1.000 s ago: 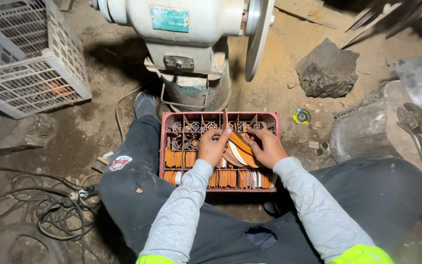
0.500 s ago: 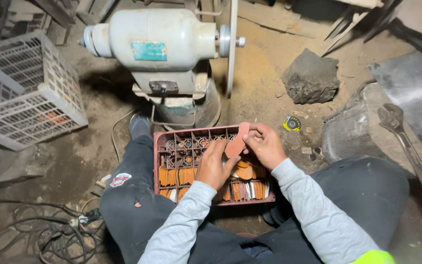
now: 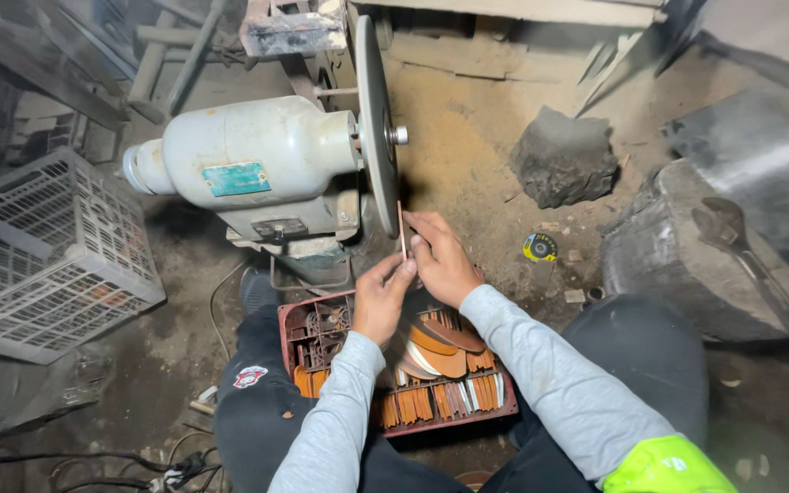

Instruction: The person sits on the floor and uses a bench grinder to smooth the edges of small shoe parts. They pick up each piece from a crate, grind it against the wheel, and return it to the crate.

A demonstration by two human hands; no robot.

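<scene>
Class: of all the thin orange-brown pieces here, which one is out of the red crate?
The thin strip pinched upright between both hands beside the grinder's disc; the others lie in the crate.

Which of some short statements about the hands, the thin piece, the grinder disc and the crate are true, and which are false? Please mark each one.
1. Both hands, left hand and right hand, hold a thin flat piece up by the grinding disc. True.
2. The red crate rests on the person's lap. True.
3. The white basket stands to the right of the grinder. False: it stands to its left.
4. The wrench lies inside the red crate. False: it lies on the dark block at the right.
</scene>
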